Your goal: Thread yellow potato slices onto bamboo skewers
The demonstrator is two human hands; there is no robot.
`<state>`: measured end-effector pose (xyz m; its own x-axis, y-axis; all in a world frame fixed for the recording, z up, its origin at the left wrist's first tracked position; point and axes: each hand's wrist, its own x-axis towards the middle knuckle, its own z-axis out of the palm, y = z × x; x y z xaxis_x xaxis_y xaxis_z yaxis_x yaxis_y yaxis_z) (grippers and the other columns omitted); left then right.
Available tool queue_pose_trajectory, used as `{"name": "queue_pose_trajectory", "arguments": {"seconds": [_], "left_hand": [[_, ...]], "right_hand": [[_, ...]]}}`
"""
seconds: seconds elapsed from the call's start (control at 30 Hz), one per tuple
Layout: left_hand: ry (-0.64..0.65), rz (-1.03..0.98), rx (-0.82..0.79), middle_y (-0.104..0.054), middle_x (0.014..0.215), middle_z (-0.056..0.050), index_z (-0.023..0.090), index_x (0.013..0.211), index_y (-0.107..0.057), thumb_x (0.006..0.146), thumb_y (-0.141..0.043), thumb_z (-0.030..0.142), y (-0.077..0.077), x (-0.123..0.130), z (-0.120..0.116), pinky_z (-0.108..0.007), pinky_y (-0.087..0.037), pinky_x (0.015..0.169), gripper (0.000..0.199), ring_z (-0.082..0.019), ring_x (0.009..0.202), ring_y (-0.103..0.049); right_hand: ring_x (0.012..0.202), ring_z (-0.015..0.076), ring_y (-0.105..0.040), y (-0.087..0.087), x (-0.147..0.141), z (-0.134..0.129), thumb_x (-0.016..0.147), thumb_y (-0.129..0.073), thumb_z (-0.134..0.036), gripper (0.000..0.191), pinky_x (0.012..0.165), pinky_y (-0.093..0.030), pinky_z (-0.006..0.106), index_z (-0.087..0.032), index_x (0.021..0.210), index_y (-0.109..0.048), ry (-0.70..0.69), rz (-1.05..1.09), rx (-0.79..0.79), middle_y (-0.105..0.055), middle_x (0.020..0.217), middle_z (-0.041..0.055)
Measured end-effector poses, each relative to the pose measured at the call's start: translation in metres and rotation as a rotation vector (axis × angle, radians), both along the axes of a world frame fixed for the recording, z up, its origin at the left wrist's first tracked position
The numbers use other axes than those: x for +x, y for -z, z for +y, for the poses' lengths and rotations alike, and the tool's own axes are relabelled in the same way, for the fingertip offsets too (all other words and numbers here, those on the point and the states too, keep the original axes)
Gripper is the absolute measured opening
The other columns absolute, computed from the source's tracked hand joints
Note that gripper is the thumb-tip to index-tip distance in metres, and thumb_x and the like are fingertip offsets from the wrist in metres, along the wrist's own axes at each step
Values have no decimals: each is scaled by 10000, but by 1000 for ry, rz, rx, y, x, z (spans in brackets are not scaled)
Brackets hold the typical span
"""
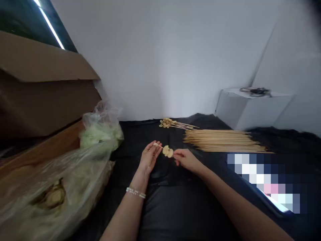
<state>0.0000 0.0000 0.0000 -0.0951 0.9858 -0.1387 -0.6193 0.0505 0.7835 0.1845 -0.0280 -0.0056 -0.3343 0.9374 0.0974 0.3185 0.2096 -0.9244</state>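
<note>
In the middle of the head view, my left hand has its fingers closed on one end of a thin wooden skewer. Two or so pale, round, flat slices sit on that stick between my hands; which food they are I cannot tell. At the right edge of the slices, my right hand pinches with thumb and forefinger, touching the rightmost slice. Beyond my hands lies a small bunch of loaded skewers, slices to the left and sticks to the right.
Right of centre, a wide row of bare skewers lies on the black cover. Nearer stands a lit phone, pixelated. Clear plastic bags and a cardboard box fill the left. A white box stands against the back wall.
</note>
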Motion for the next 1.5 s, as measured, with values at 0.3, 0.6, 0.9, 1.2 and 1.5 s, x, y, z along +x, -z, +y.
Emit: {"name": "queue_pose_trajectory", "arguments": {"seconds": [0.3, 0.6, 0.9, 1.2, 1.5], "left_hand": [[13, -20, -22, -679, 1044, -143, 97, 948, -635, 823, -577, 70, 0, -3, -2, -286, -538, 824, 140, -217, 981, -650], [15, -102, -98, -688, 1010, -136, 103, 905, -629, 839, -551, 67, -3, -3, -2, -280, -543, 816, 109, -186, 934, -664], [17, -70, -83, -683, 1034, -133, 113, 910, -633, 828, -575, 80, -3, -3, -3, -274, -535, 822, 106, -185, 951, -659], [-1, 27, -10, -695, 995, -129, 107, 892, -643, 800, -619, 103, 1, -1, -3, -300, -518, 846, 95, -189, 920, -668], [-3, 96, 9, -700, 979, -134, 111, 882, -635, 773, -661, 145, 5, 3, -5, -353, -491, 898, 117, -203, 920, -669]], "right_hand": [[504, 91, -489, 3, -2, 0, 810, -481, -248, 200, 532, -345, 188, -164, 823, -662, 28, -43, 15, -578, 529, -30], [517, 102, -514, 9, -3, 2, 807, -486, -272, 213, 544, -360, 196, -169, 829, -671, 37, -69, 38, -602, 538, -24], [510, 102, -511, 10, -3, 2, 808, -481, -278, 221, 536, -362, 195, -176, 846, -673, 39, -69, 26, -598, 534, -27], [506, 102, -503, 7, -3, -1, 804, -478, -284, 224, 517, -346, 195, -179, 817, -675, 53, -99, 13, -610, 542, -21], [491, 93, -491, 9, -6, -2, 798, -477, -265, 220, 504, -329, 187, -176, 784, -678, 85, -133, 4, -607, 527, -24]]}}
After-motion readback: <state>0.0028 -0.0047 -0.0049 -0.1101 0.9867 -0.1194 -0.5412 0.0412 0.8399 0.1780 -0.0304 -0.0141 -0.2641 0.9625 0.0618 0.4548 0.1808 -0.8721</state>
